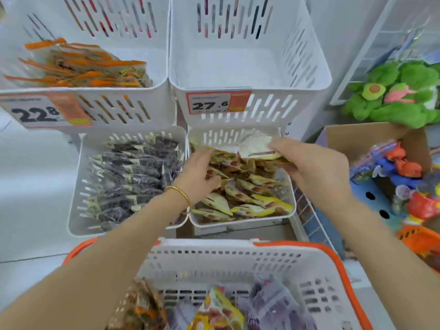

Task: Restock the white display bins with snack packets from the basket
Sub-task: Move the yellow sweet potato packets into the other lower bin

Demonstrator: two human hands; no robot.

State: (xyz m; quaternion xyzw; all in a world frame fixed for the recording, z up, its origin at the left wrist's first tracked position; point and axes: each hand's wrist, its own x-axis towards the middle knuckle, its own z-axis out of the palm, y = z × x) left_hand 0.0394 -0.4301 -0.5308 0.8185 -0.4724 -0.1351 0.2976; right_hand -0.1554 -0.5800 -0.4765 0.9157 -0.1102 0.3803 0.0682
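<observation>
Both hands work inside the lower right bin [291, 186], the 1 stocked with yellow packets [250, 186]. The right hand [316, 167] has its grip closed on a pale packet [258, 147] at the far end of that bin, thumb on top and fingers beneath, holding it tilted above the pile. The left hand [198, 175], a gold bangle [183, 196] on its wrist, lies with its grip loosely spread over the left part of the pile, pressing or parting packets; it seems to clasp nothing.

The step in hand looks like seating this packet among its like. The next move calls for sliding it down into a gap, edge first, while the left hand keeps the row from slumping.

The basket [309, 282], white with an orange rim, sits near, with more packets [214, 310] in its bottom. The upper right bin [316, 75], priced 27.6, shows empty, so plenty appears left to do. The lower left bin [78, 186] holds dark packets; the upper left bin [162, 55] holds orange-edged ones.
</observation>
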